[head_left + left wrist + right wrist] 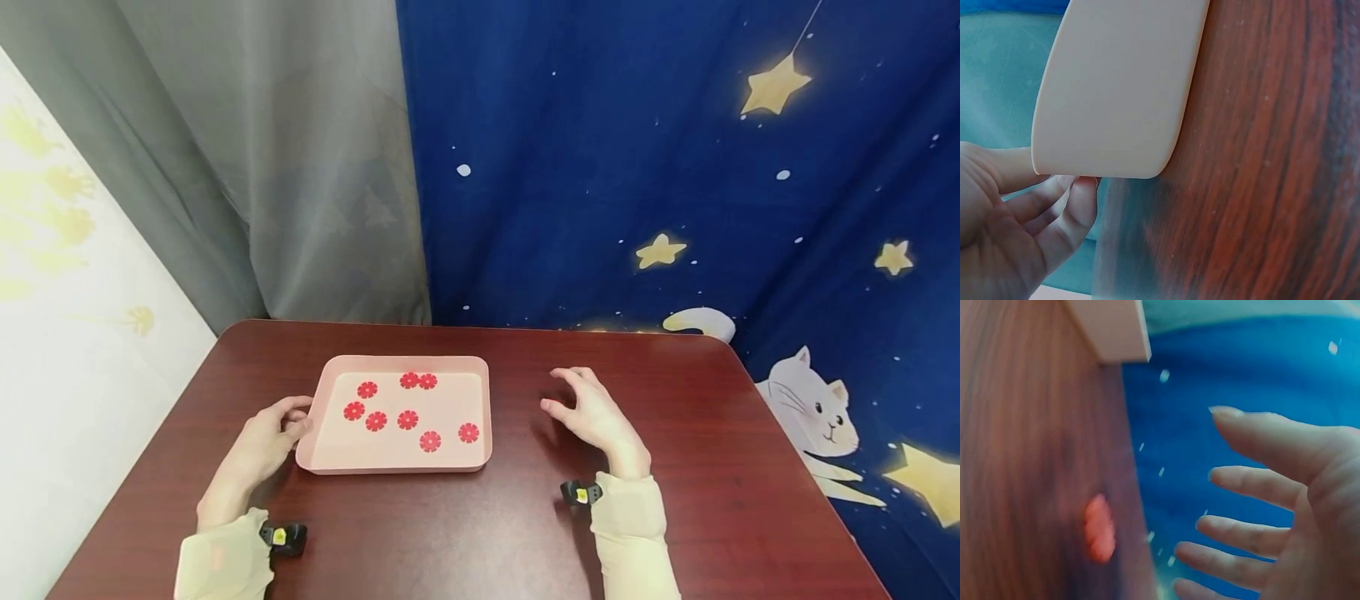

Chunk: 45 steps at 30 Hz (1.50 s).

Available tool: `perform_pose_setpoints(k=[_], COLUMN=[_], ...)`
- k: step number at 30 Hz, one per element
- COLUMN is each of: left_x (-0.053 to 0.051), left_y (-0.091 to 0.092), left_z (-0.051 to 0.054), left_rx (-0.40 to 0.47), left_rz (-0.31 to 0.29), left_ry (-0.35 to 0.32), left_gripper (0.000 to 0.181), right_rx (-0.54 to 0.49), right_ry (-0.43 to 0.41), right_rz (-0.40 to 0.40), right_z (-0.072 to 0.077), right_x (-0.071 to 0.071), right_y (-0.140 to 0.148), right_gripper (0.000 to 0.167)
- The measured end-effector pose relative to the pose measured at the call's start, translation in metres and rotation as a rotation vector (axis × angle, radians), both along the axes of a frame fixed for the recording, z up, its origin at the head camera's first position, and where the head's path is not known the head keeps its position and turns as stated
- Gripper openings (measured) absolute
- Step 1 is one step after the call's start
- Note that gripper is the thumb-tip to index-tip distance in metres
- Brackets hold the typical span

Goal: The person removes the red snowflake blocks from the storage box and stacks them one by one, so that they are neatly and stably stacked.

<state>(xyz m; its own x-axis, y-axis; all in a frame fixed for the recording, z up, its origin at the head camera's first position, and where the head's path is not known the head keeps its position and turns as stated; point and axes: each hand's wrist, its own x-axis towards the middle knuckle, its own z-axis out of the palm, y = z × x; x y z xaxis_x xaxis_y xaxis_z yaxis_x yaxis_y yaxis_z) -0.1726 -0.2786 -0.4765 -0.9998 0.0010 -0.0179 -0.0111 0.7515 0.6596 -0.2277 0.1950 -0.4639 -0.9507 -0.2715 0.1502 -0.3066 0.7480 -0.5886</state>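
A shallow pale pink tray (401,462) lies left of centre on the table, holding several red flower-shaped discs (407,419), two of them touching near the back. Beside the tray's left wall is my left hand (258,446), its bent fingers and thumb against the outer edge; the left wrist view shows the hand by the tray's end wall (1110,112), with one fingertip hidden behind it. My right hand (596,417) hovers right of the tray with its fingers spread and holds nothing. A blurred red piece (1100,528) appears near it in the right wrist view only.
The dark red-brown wooden table (420,542) has rounded back corners. Behind it hang a grey curtain (322,167) and a blue one (562,167) with stars and a cat. Each sleeve cuff carries a small black camera, such as the left one (288,539).
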Motion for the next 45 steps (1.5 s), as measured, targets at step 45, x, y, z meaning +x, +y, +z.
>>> perform_pose_setpoints(k=[45], left_x=[-0.001], left_y=[-0.002], left_z=[-0.003], left_rx=[0.023], left_rz=[-0.01], left_ry=[0.005], left_gripper=[0.037], right_rx=[0.306], right_ry=[-0.415], right_rz=[0.529], right_z=[0.008], right_x=[-0.06], right_y=[-0.217], right_gripper=[0.027])
